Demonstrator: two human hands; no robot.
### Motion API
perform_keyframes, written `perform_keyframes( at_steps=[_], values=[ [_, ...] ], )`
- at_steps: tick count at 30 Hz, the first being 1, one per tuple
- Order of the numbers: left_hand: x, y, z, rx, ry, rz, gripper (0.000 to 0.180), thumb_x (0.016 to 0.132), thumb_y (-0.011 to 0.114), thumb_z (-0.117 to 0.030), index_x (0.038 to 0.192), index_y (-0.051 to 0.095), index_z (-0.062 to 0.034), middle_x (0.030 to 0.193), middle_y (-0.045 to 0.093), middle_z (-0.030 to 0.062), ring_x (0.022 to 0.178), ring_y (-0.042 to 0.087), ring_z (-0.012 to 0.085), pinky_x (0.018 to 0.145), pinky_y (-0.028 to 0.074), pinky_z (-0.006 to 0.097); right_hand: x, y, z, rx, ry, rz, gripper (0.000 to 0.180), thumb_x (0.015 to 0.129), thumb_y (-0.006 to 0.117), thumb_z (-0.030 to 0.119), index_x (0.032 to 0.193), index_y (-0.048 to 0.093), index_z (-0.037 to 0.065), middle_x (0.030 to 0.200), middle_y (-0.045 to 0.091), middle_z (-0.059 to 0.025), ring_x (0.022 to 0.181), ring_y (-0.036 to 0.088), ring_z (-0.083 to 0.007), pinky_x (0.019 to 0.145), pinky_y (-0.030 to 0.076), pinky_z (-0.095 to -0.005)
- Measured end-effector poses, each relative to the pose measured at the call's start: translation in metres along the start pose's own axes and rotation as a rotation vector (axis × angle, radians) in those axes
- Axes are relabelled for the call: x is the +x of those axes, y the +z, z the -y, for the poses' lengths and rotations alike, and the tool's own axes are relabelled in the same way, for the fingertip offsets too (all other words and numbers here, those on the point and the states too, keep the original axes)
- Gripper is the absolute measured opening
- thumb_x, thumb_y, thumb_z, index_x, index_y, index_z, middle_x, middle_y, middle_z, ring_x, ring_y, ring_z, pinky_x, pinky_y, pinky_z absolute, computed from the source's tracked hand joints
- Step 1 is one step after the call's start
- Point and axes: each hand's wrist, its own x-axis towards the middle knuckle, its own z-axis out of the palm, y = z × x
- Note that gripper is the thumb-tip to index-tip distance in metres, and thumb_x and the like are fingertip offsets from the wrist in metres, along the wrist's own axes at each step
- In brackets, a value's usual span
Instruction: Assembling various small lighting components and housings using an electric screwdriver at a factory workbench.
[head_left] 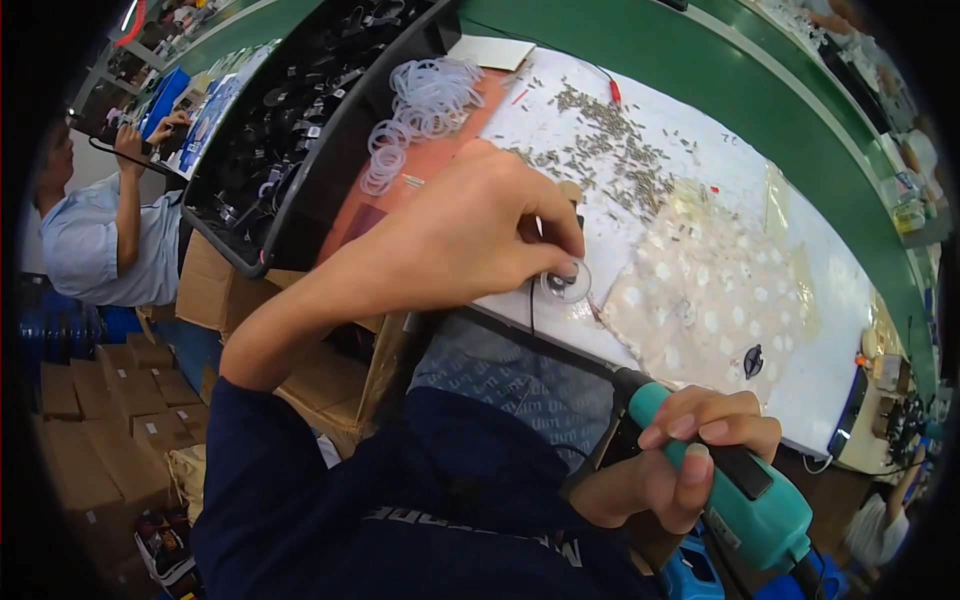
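Observation:
My left hand (500,235) reaches across the white tabletop with thumb and fingers pinched on a small black part that has a clear ring (567,284) around it. The fingers hide most of the black part. A thin dark cord (532,310) hangs just below it. Lower right, my right hand (705,450) wraps round a teal electric screwdriver (760,510). Its dark front end (627,380) points up and left, apart from the ring. Many small metal screws (635,150) lie scattered beyond my left hand.
A black bin (330,170) full of black parts stands at the left. Clear rings (430,100) are heaped beside it on an orange surface. A spotted cloth (700,290) bears a black round piece (753,361). Another person (100,235) works far left, above stacked cartons (100,420).

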Motion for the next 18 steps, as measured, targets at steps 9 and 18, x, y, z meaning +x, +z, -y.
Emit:
perform_keyframes(
  at_steps=[9,18],
  values=[
    [0.005,0.015,0.026,0.293,-0.033,-0.168,0.009,0.072,0.071,-0.004,0.077,0.067,0.0019,0.072,0.067,0.014,0.068,0.066,0.0254,0.063,0.05,0.033,-0.003,-0.004,0.003,-0.093,-0.065,-0.066,0.023,0.082,0.056,0.012,0.094,0.043,-0.003,0.076,0.05,-0.0146,0.044,0.045,-0.0163,0.043,0.04,-0.0239],
    [-0.006,0.036,0.043,-0.013,-0.164,-0.366,0.018,0.073,0.066,-0.007,0.091,0.065,-0.0046,0.077,0.069,0.0137,0.073,0.068,0.0281,0.068,0.052,0.033,0.013,0.041,-0.03,-0.321,0.425,0.237,0.053,0.072,0.073,0.001,0.121,0.055,-0.005,0.094,0.066,-0.011,0.074,0.059,-0.0096,0.069,0.048,-0.0235]
  ],
)
